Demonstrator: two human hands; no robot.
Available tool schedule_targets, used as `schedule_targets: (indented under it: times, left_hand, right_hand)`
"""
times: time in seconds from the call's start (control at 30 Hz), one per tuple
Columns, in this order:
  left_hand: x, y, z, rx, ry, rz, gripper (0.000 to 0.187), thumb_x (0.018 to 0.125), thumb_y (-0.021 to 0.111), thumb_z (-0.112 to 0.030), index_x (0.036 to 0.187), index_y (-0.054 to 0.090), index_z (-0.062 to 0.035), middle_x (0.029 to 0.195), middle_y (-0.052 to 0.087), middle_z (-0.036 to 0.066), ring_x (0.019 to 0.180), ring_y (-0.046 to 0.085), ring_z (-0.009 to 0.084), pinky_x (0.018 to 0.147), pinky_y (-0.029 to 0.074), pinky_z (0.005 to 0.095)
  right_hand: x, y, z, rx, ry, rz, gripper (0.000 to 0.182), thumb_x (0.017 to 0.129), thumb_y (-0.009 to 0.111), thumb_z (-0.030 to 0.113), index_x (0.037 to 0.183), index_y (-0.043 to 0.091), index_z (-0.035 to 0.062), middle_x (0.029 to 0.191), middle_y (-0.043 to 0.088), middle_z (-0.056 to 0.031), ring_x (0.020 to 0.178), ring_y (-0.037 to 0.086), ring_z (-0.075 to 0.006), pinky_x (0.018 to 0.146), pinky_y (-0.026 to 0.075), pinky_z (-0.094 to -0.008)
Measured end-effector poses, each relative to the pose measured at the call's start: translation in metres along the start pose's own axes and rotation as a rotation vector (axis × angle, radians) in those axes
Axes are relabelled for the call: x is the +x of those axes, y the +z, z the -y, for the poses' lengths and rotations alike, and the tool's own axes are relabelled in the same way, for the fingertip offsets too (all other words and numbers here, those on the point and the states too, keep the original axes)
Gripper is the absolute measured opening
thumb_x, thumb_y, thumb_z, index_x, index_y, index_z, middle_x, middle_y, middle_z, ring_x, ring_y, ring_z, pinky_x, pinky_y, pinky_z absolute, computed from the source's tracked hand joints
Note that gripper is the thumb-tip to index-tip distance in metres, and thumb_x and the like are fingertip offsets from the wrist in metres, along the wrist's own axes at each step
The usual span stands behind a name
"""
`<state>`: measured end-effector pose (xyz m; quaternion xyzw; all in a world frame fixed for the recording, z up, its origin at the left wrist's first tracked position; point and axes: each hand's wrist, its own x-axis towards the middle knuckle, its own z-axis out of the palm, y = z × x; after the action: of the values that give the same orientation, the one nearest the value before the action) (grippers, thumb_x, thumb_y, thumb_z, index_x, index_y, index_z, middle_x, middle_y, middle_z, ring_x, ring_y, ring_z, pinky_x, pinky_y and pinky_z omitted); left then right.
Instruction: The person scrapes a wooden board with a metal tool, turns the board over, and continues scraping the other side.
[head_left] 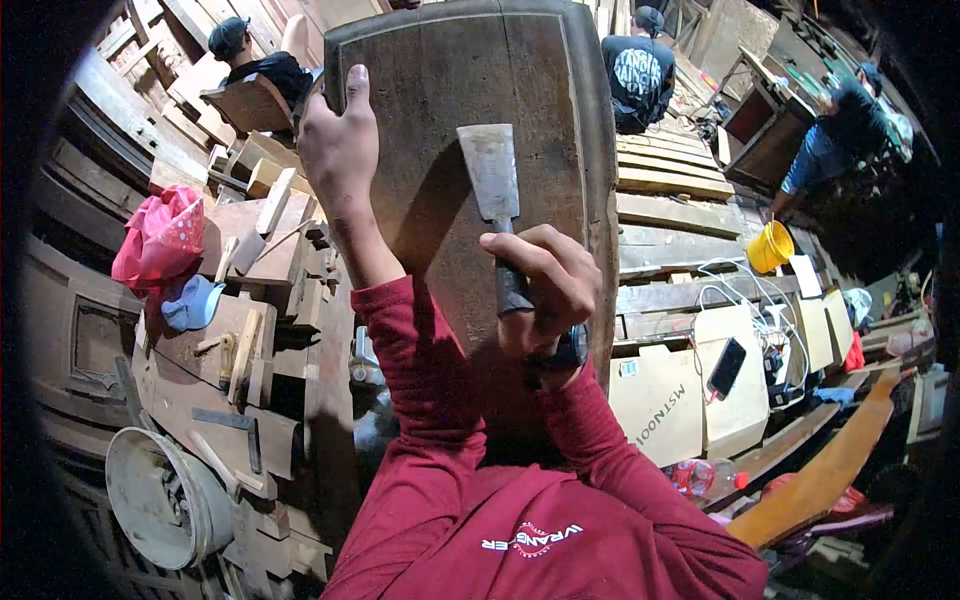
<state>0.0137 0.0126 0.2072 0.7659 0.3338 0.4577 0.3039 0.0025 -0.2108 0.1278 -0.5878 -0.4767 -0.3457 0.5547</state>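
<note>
A dark wooden panel [540, 60] with a raised, rounded border stands in front of me and fills the middle of the view. My left hand [340, 140] grips its left edge, thumb lying on the face and the other fingers mostly hidden around the side. In my right hand [550, 275], closed around a dark handle, is a scraper [490, 170] with a wide, worn metal blade. The blade points up and overlaps the panel's face, casting a shadow to its left. A dark watch sits on my right wrist.
At left are a workbench [180, 370] with a metal square [225, 418], a pink bag [160, 235] and a white bucket [165, 500]. To the right, a phone [727, 368] lies on cardboard near white cables and a yellow bucket [769, 247]. Several people sit farther back.
</note>
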Motion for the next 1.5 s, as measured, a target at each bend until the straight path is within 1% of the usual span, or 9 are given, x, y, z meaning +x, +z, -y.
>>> schedule_targets:
  times: [0.17,0.33,0.6,0.67,0.83,0.93,1.23,1.37,1.5]
  left_hand:
    - [0.001,-0.002,0.001,-0.014,-0.003,0.003,0.066,0.098,0.055,-0.058,0.122,0.067,0.0015,0.121,0.068,0.026,0.115,0.064,0.044,0.1,0.048,0.0499]
    - [0.0,-0.005,-0.004,-0.029,-0.014,0.018,0.069,0.097,0.055,-0.059,0.121,0.066,0.0051,0.12,0.067,0.029,0.115,0.062,0.0465,0.1,0.048,0.0506]
    - [0.005,-0.001,0.006,-0.008,-0.021,0.0,0.07,0.097,0.056,-0.06,0.117,0.066,0.0059,0.116,0.067,0.032,0.112,0.063,0.0488,0.096,0.049,0.0532]
    - [0.001,-0.005,0.002,-0.065,-0.006,-0.002,0.067,0.097,0.057,-0.059,0.116,0.066,0.0048,0.115,0.067,0.032,0.112,0.063,0.0484,0.095,0.049,0.0532]
    - [0.002,-0.006,0.002,-0.047,-0.016,0.002,0.064,0.097,0.057,-0.057,0.115,0.065,0.0035,0.111,0.068,0.032,0.106,0.065,0.0494,0.092,0.051,0.0539]
    - [0.002,-0.004,0.004,-0.037,0.002,-0.039,0.065,0.098,0.056,-0.058,0.114,0.065,0.0042,0.108,0.069,0.032,0.106,0.065,0.05,0.092,0.051,0.0541]
    - [0.001,-0.006,0.001,-0.002,0.013,-0.036,0.072,0.099,0.053,-0.06,0.122,0.062,0.0071,0.111,0.068,0.034,0.108,0.066,0.0494,0.093,0.051,0.0534]
    - [0.0,-0.005,0.004,0.029,-0.009,-0.034,0.075,0.098,0.053,-0.061,0.125,0.06,0.0089,0.113,0.067,0.035,0.109,0.065,0.0502,0.094,0.052,0.0534]
    - [0.0,-0.009,-0.001,-0.006,-0.005,-0.01,0.077,0.099,0.052,-0.061,0.126,0.059,0.0105,0.114,0.067,0.036,0.11,0.065,0.0505,0.095,0.052,0.0533]
  right_hand:
    - [0.01,0.027,-0.008,0.094,0.18,-0.065,0.037,0.079,0.057,0.011,0.11,0.076,0.0028,0.075,0.067,-0.0095,0.064,0.068,-0.0222,0.06,0.053,-0.0307]
    - [-0.002,0.015,-0.003,0.006,-0.024,0.049,0.04,0.085,0.059,0.031,0.108,0.076,0.0027,0.075,0.064,-0.0125,0.062,0.066,-0.0258,0.057,0.051,-0.0348]
    - [-0.005,0.035,-0.007,-0.006,-0.118,0.033,0.041,0.07,0.072,0.022,0.109,0.076,0.0103,0.069,0.054,-0.006,0.056,0.058,-0.0241,0.051,0.046,-0.0351]
    - [-0.005,0.021,0.001,-0.024,-0.083,0.1,0.035,0.08,0.063,0.02,0.107,0.075,0.0019,0.075,0.061,-0.0103,0.063,0.064,-0.0248,0.055,0.048,-0.0334]
    - [0.005,0.043,-0.005,-0.005,0.101,-0.025,0.033,0.084,0.062,0.023,0.106,0.076,0.003,0.072,0.06,-0.0097,0.059,0.062,-0.0233,0.054,0.047,-0.0325]
    - [-0.002,0.024,-0.003,-0.014,-0.067,0.057,0.033,0.085,0.062,0.024,0.108,0.076,0.0038,0.074,0.06,-0.0104,0.059,0.062,-0.0242,0.053,0.047,-0.033]
    - [0.001,0.023,0.003,0.024,0.002,0.1,0.041,0.072,0.063,0.002,0.111,0.075,0.0058,0.08,0.064,-0.013,0.065,0.066,-0.028,0.058,0.051,-0.035]
    - [0.009,0.032,0.012,-0.075,0.137,0.066,0.041,0.071,0.064,0.0,0.11,0.075,0.0044,0.077,0.064,-0.0124,0.066,0.067,-0.0279,0.059,0.051,-0.0348]
    - [0.0,0.023,-0.001,-0.009,0.0,0.064,0.037,0.076,0.063,0.007,0.111,0.074,0.0046,0.075,0.061,-0.0124,0.064,0.065,-0.0271,0.058,0.05,-0.0349]
